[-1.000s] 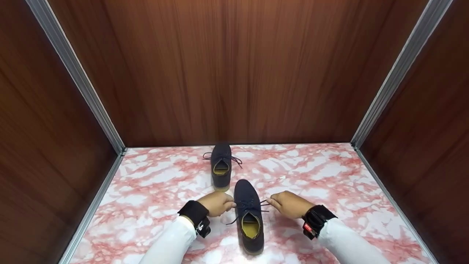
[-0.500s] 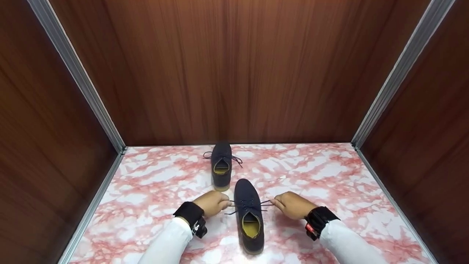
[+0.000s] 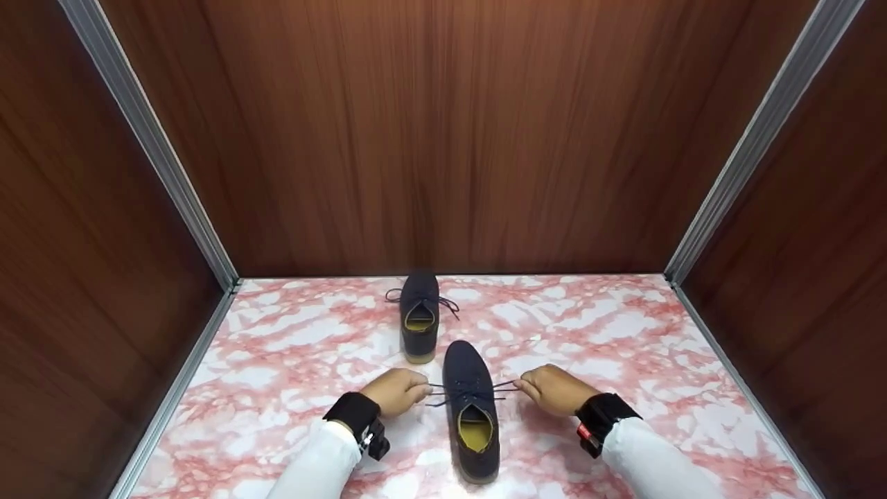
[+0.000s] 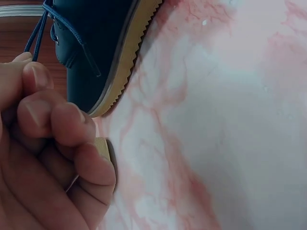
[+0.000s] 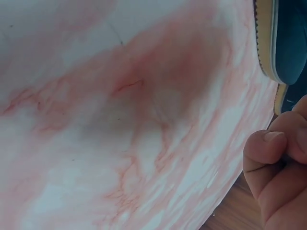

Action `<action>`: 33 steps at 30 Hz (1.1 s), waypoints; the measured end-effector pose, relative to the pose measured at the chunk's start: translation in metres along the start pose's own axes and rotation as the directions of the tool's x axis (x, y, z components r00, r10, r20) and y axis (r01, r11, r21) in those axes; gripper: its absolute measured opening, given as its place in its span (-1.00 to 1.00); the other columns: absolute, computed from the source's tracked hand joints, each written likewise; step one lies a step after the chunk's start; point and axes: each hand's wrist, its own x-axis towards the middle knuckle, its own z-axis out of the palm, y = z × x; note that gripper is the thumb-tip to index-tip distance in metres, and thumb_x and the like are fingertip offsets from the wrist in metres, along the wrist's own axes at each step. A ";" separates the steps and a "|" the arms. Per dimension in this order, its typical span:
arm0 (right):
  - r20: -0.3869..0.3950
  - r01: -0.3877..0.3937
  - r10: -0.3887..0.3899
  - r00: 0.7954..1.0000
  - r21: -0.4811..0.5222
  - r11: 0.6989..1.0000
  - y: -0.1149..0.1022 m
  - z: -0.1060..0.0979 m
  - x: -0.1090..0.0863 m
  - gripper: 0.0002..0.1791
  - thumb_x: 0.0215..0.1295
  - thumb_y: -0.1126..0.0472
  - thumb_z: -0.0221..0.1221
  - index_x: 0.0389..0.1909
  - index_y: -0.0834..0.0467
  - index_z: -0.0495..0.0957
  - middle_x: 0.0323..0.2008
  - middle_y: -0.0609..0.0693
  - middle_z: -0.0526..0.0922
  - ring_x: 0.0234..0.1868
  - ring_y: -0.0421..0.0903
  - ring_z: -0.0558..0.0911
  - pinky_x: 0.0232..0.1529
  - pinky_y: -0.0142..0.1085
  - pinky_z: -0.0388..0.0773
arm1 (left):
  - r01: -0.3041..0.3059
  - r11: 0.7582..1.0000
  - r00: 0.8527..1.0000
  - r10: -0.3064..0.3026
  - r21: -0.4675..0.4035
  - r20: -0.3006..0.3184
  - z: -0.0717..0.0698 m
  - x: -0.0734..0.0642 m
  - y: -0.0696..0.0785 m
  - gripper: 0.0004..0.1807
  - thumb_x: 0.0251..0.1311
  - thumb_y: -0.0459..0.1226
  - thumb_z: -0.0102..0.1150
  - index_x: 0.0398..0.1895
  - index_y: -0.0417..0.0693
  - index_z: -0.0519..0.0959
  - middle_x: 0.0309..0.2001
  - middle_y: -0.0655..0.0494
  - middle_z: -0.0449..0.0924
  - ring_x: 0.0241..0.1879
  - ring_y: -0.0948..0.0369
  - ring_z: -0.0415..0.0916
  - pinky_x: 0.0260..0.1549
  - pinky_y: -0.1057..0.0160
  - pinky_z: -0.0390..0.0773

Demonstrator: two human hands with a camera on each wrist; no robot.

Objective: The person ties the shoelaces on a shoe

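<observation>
A dark navy lace-up shoe (image 3: 463,364) with a yellow insole stands upright on the marbled surface, toe pointing away. On its left side, my left hand (image 3: 396,391) pinches a loop of the shoelace (image 4: 33,40) between thumb and forefinger, the other fingers curled. My right hand (image 3: 554,389) pinches the lace loop on the opposite side. Both loops stretch sideways from the bow over the tongue, and a loose lace end hangs by each. In the right wrist view, the shoe's toe shows beside the curled fingers (image 5: 268,146), but the pinched lace is out of sight.
Behind and slightly left stands the matching shoe (image 3: 419,339), its lace tied in a bow. Brown wood-grain panels (image 3: 443,138) with metal corner strips (image 3: 159,152) enclose the back and both sides of the red-and-white marbled surface (image 3: 589,326).
My left hand has drawn away to the left with its lace loop, and my right hand has shifted slightly right. The loops look longer and straighter. Both shoes have stayed in place.
</observation>
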 end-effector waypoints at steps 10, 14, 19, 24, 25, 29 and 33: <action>0.005 -0.029 0.029 1.000 0.016 0.999 0.003 0.008 -0.005 -0.53 0.64 0.07 0.04 -0.60 0.06 0.40 -0.62 -0.31 0.19 -0.55 -0.39 0.23 -0.44 -0.45 0.27 | 0.028 0.998 0.999 -0.029 -0.058 -0.015 0.009 -0.006 -0.003 -0.59 0.51 -0.25 0.09 -0.61 -0.11 0.43 -0.64 0.36 0.24 -0.57 0.43 0.23 -0.42 0.42 0.26; 0.011 -0.053 0.053 0.999 0.022 0.998 0.004 0.011 -0.006 -0.54 0.64 0.06 0.03 -0.57 0.06 0.44 -0.61 -0.30 0.23 -0.55 -0.38 0.26 -0.43 -0.43 0.30 | 0.090 0.986 0.996 -0.090 -0.137 0.006 0.013 -0.007 -0.003 -0.58 0.54 -0.24 0.05 -0.60 -0.11 0.43 -0.67 0.35 0.28 -0.64 0.44 0.28 -0.51 0.45 0.28; 0.062 -0.108 0.104 0.993 0.060 0.992 0.002 0.015 -0.004 -0.54 0.65 0.03 0.01 -0.53 0.11 0.49 -0.59 -0.30 0.30 -0.52 -0.36 0.31 -0.39 -0.40 0.34 | 0.170 0.959 0.986 -0.165 -0.226 0.040 0.017 -0.008 -0.002 -0.56 0.57 -0.20 0.01 -0.59 -0.09 0.42 -0.72 0.32 0.32 -0.69 0.39 0.30 -0.60 0.42 0.28; 0.096 -0.178 0.169 0.981 0.092 0.980 0.000 0.017 -0.003 -0.52 0.65 -0.01 0.00 -0.54 0.09 0.46 -0.60 -0.27 0.28 -0.52 -0.33 0.31 -0.37 -0.37 0.33 | 0.190 0.945 0.982 -0.187 -0.265 0.036 0.021 -0.008 -0.002 -0.55 0.58 -0.20 -0.02 -0.60 -0.05 0.42 -0.73 0.30 0.36 -0.69 0.36 0.34 -0.59 0.40 0.30; 0.100 -0.190 0.181 0.978 0.098 0.977 -0.001 0.017 -0.003 -0.51 0.65 -0.02 0.00 -0.54 0.10 0.46 -0.60 -0.26 0.28 -0.53 -0.32 0.30 -0.38 -0.37 0.33 | 0.197 0.941 0.980 -0.195 -0.275 0.036 0.022 -0.007 -0.002 -0.55 0.59 -0.20 -0.02 -0.60 -0.04 0.43 -0.72 0.30 0.37 -0.69 0.36 0.35 -0.59 0.40 0.32; 0.108 -0.227 0.214 0.971 0.125 0.966 -0.003 0.019 -0.004 -0.50 0.66 -0.04 -0.02 -0.54 0.10 0.46 -0.60 -0.25 0.28 -0.55 -0.32 0.28 -0.42 -0.39 0.29 | 0.223 0.923 0.974 -0.226 -0.313 0.028 0.030 -0.008 -0.001 -0.57 0.58 -0.18 0.00 -0.56 -0.08 0.50 -0.68 0.29 0.41 -0.67 0.35 0.38 -0.58 0.40 0.39; 0.104 -0.249 0.236 0.966 0.148 0.957 -0.007 0.019 -0.006 -0.49 0.65 -0.06 -0.02 -0.56 0.06 0.44 -0.61 -0.24 0.28 -0.57 -0.31 0.28 -0.45 -0.40 0.26 | 0.257 0.900 0.965 -0.261 -0.353 0.038 0.036 -0.010 0.001 -0.57 0.57 -0.15 0.03 -0.47 -0.23 0.57 -0.63 0.21 0.48 -0.65 0.35 0.39 -0.59 0.40 0.41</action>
